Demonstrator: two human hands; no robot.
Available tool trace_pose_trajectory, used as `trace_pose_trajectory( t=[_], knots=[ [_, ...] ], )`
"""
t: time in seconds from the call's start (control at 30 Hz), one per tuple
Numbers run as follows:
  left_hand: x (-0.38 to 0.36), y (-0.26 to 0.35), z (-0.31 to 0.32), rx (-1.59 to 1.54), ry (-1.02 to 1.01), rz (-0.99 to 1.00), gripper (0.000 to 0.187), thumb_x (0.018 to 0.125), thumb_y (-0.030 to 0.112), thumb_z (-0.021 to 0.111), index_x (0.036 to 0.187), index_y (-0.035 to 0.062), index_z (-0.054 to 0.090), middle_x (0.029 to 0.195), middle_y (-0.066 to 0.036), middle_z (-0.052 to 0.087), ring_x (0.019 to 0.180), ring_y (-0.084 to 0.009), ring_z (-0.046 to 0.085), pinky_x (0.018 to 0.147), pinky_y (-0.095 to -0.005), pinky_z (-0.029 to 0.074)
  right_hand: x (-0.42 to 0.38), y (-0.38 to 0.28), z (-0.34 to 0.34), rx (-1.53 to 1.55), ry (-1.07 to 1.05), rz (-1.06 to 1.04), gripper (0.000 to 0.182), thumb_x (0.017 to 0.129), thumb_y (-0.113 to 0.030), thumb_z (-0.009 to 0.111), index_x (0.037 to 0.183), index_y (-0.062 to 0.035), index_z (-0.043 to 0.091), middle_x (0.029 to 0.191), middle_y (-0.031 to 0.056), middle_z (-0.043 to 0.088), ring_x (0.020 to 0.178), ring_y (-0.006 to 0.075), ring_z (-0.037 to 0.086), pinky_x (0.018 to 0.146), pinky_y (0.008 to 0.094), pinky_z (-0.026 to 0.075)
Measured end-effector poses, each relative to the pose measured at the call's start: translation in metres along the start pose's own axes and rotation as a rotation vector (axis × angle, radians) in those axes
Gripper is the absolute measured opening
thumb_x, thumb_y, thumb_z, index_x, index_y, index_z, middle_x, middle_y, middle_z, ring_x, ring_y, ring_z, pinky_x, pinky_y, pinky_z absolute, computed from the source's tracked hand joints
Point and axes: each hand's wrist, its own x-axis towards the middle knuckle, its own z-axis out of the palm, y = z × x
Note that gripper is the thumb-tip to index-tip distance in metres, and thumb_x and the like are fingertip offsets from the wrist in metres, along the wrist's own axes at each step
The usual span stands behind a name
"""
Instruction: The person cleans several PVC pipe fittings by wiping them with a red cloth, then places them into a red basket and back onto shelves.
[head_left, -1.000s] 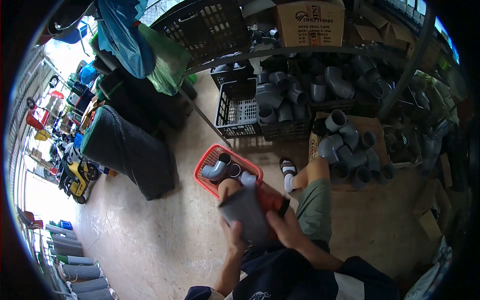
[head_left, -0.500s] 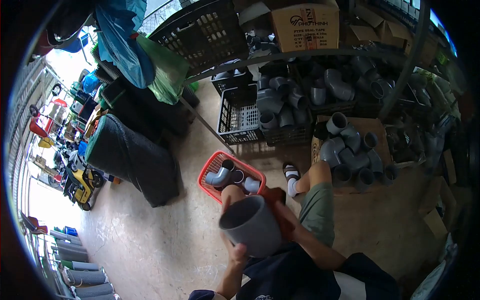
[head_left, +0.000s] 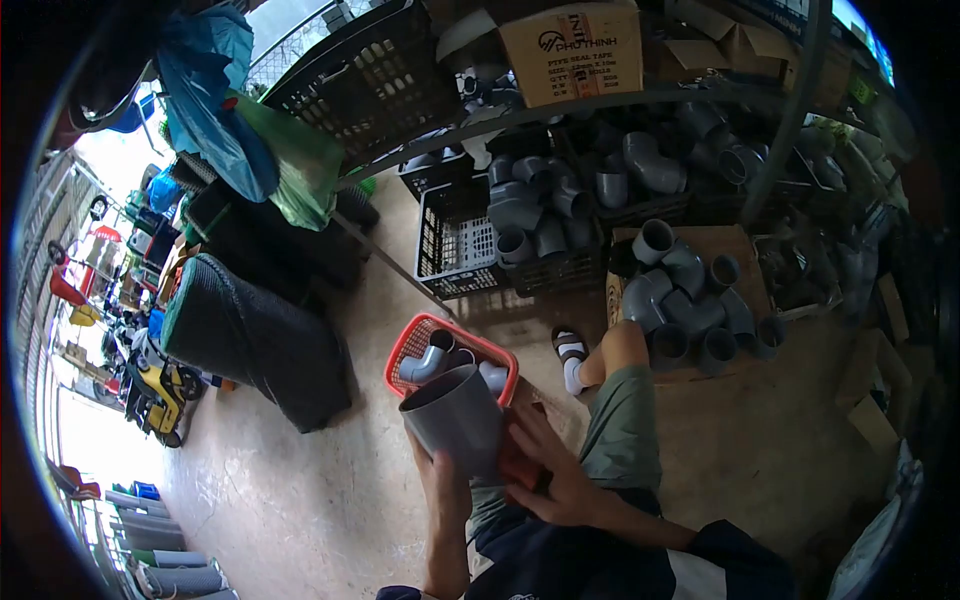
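A large grey pipe fitting (head_left: 455,420) is held above my lap, its wide round mouth tilted up to the left. My left hand (head_left: 440,482) grips it from the left and below, thumb along its side. On the other side, my right hand (head_left: 552,478) presses a red-orange cloth (head_left: 520,466) against the fitting, fingers bent over the cloth. Just beyond the fitting stands a red plastic basket (head_left: 395,372) with several grey pipe elbows (head_left: 428,364) in it. The fitting hides part of the basket.
Grey elbows lie on a flattened cardboard box (head_left: 745,262) to the right. Black crates (head_left: 455,240) stand behind, under a metal rack holding a printed carton (head_left: 572,55). A dark mesh roll (head_left: 265,340) leans at the left, below hanging blue and green bags (head_left: 300,165).
The fitting has moved left and its mouth has turned further upward. My right hand, formerly largely behind the fitting, now shows its back and fingers over the cloth. The view has shifted slightly right.
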Motion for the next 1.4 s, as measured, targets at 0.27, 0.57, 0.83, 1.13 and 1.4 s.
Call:
trace_pose_trajectory(
  t=[0.27,0.57,0.83,1.13,1.4],
  knots=[
    [-0.009,-0.001,0.004,0.347,-0.297,0.184,0.128,0.062,0.052,0.088,0.154,-0.0059,0.019,0.140,-0.022,0.050,0.131,-0.0313,0.050,0.111,-0.0421,0.038,0.019,0.039,0.000,1.282,0.248,0.762,0.052,0.104,-0.037,0.047,0.142,-0.0018,0.045,0.129,0.0168,0.061,0.118,0.0258,0.059,0.105,0.0387,0.042],
    [0.005,0.009,0.022,0.021,0.060,0.157,0.109,0.067,0.055,0.082,0.147,-0.0037,0.035,0.129,-0.017,0.056,0.116,-0.0274,0.059,0.098,-0.0412,0.048,-0.003,0.015,-0.001,0.107,-0.088,0.148,0.060,0.098,-0.020,0.056,0.148,0.0037,0.034,0.151,0.0217,0.039,0.140,0.0328,0.040,0.117,0.0405,0.028],
    [-0.007,-0.012,-0.004,0.172,-0.412,0.029,0.122,0.064,0.068,0.077,0.152,-0.0044,0.031,0.136,-0.017,0.052,0.127,-0.0296,0.051,0.111,-0.0412,0.034,-0.015,0.076,0.003,0.969,0.098,0.854,0.052,0.107,-0.038,0.037,0.141,0.0009,0.044,0.133,0.0139,0.057,0.123,0.0242,0.054,0.108,0.0401,0.040],
    [-0.018,-0.022,0.024,0.445,-0.036,0.308,0.110,0.074,0.067,0.074,0.153,0.0035,0.029,0.141,-0.017,0.047,0.131,-0.0309,0.048,0.109,-0.0451,0.039,0.022,0.013,-0.028,0.438,0.089,0.646,0.054,0.108,-0.044,0.035,0.136,0.0004,0.050,0.127,0.0134,0.061,0.119,0.0234,0.057,0.102,0.0369,0.042],
    [0.006,-0.013,0.008,-0.055,0.082,0.048,0.105,0.066,0.054,0.084,0.145,-0.0005,0.039,0.125,-0.016,0.058,0.113,-0.0265,0.060,0.096,-0.0398,0.049,0.003,0.003,-0.010,0.134,-0.059,0.367,0.049,0.102,-0.043,0.045,0.116,-0.0002,0.063,0.098,0.0273,0.067,0.097,0.0427,0.066,0.091,0.0477,0.046]
  ],
)
